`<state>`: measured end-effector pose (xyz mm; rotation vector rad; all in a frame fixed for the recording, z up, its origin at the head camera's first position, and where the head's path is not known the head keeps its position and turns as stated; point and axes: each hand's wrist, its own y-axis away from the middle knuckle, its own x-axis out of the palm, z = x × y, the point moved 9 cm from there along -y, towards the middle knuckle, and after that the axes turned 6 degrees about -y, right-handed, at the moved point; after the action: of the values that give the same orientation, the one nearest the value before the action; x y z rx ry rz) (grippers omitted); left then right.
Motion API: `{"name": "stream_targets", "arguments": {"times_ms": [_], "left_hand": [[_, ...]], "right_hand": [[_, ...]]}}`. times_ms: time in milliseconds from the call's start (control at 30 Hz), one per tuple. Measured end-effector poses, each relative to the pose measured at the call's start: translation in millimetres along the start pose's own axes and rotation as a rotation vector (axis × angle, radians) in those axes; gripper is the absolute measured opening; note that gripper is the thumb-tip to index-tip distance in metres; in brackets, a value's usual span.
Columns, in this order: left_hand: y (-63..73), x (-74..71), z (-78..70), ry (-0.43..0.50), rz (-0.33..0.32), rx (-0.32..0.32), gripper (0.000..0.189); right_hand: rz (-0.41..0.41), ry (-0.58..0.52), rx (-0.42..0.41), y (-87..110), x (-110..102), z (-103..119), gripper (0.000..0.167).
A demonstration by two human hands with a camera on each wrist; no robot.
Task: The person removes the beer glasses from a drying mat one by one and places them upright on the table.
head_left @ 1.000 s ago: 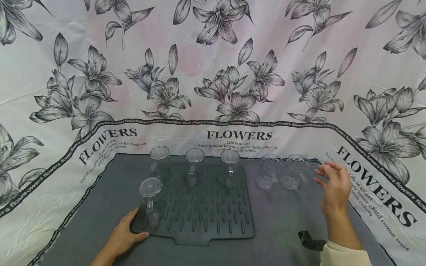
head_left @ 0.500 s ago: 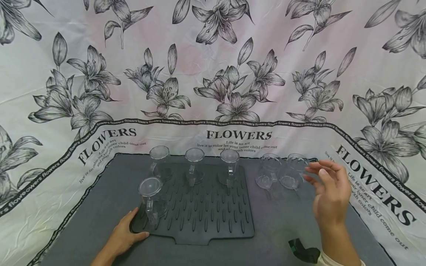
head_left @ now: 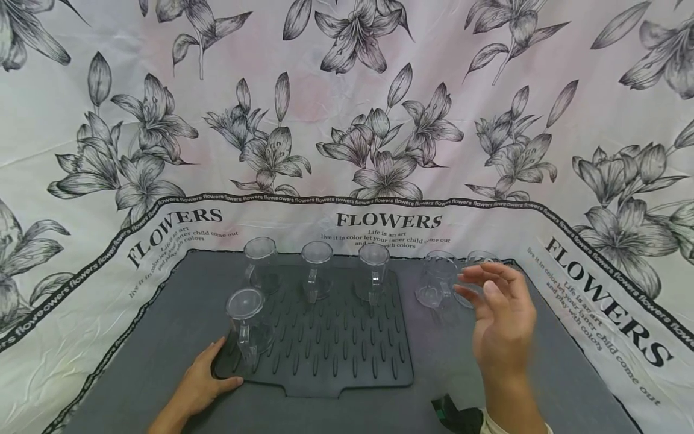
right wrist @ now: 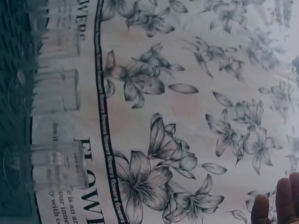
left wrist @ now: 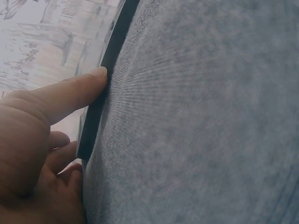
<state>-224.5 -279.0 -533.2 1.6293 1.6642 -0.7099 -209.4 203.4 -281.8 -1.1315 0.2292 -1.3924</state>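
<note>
My left hand [head_left: 203, 380] rests at the front left corner of a dark ridged drying mat [head_left: 336, 361], thumb along the front edge and fingers by the left side. In the left wrist view the thumb [left wrist: 77, 91] touches the mat's rim [left wrist: 100, 107]. Several clear mugs stand on the mat with their bases up: a front left mug [head_left: 245, 307] and three in the back row, including the back right mug [head_left: 374, 259]. Right of the mat stand a clear mug [head_left: 438, 274] and another mug [head_left: 479, 257], partly hidden behind my right hand [head_left: 504, 325], whose fingers are parted and hold nothing.
The grey cloth-covered table [head_left: 152, 337] reaches back to a white flower-printed curtain [head_left: 303, 157], which also runs down both sides. A black band-like piece [head_left: 458, 416] sits by the right wrist.
My right hand has moved left, from beside the rightmost mug to in front of it, and now overlaps it. The left hand and the mugs have stayed put.
</note>
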Motion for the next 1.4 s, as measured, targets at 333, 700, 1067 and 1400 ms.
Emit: {"name": "stream_targets", "arguments": {"times_ms": [333,700,1067,1400], "left_hand": [[1.8,1.4,0.8,0.006,0.006,-0.011,0.111],[4.1,0.7,-0.8,0.006,-0.008,0.005,0.109],[2.1,0.9,-2.2,-0.005,-0.010,0.013,0.108],[2.5,0.8,-2.0,-0.012,-0.020,0.012,0.106]], "right_hand": [[0.134,0.004,0.033,15.8,46.5,-21.6,0.023],[0.205,0.084,0.134,41.9,90.4,-60.4,0.016],[0.277,0.200,0.223,68.3,109.5,-106.9,0.019],[0.329,0.176,0.388,98.9,125.6,-160.0,0.018]]}}
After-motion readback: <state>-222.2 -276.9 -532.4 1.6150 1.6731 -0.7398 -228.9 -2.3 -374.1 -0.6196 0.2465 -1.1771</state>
